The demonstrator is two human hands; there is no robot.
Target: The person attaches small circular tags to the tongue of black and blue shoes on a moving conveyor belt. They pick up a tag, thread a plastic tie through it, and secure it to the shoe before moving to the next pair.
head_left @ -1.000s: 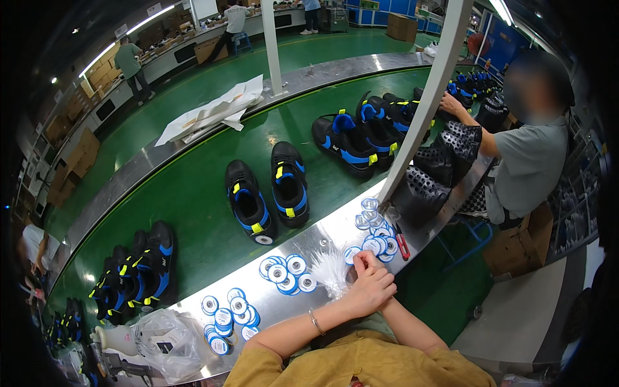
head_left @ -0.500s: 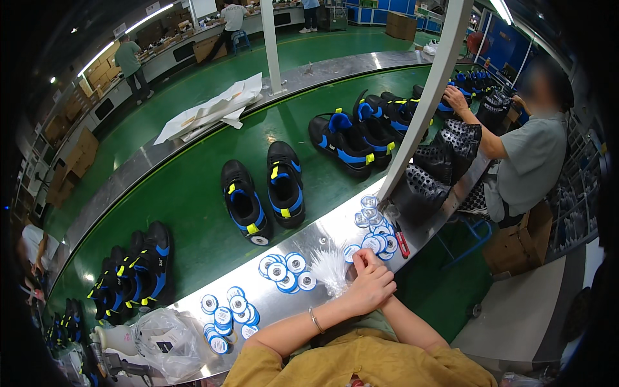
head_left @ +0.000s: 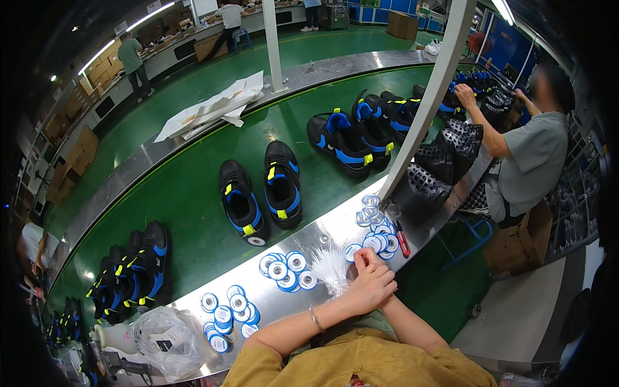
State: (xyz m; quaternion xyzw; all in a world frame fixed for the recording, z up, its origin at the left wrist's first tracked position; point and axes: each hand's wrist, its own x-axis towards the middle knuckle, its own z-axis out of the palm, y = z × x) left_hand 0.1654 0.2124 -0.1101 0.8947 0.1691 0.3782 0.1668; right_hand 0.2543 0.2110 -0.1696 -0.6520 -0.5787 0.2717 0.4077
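Note:
My left hand [head_left: 373, 281], with a metal bracelet on its wrist, is closed over the front of the metal table. Its fingertips pinch together beside a round blue-and-white tag [head_left: 352, 252]; what they hold is too small to make out. Below it my right hand [head_left: 389, 302] is mostly covered by the left, its fingers hidden. A bundle of clear plastic fasteners [head_left: 331, 267] lies just left of my hands. A pile of round tags [head_left: 380, 242] lies beyond them, with clear hexagonal pieces [head_left: 369, 211] at its far end.
Black-and-blue shoes [head_left: 282, 187] stand in pairs on the green conveyor [head_left: 193, 213]. More tag piles [head_left: 287, 271] and a plastic bag [head_left: 169, 342] lie leftward. Red-handled cutters [head_left: 403, 241] lie near a white post [head_left: 429, 103]. A co-worker [head_left: 532, 148] sits at right beside black stuffed bags [head_left: 429, 184].
The shoes on the conveyor have shifted slightly left. The co-worker's hands have moved a little right. My own hands stay in nearly the same place.

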